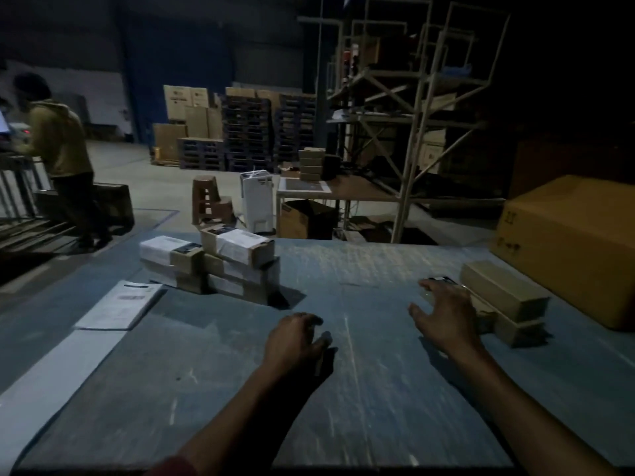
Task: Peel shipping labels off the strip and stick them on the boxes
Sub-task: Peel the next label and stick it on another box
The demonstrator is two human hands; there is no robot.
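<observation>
A white label strip [51, 369] runs along the left side of the blue table [360, 389], with one printed label [120, 305] at its far end. Several small brown boxes with white labels [220, 259] are piled at the table's far left. Two plain brown boxes [505, 297] lie stacked at the right. My right hand [443, 314] reaches with spread fingers to the left end of that stack and holds nothing. My left hand [295, 341] hovers over the middle of the table, fingers loosely curled, empty.
A large cardboard carton [577, 249] stands at the table's far right corner. Beyond the table are a metal rack [412, 132], a low table with boxes [326, 190], stacked pallets [254, 132] and a person [58, 156] standing at the left.
</observation>
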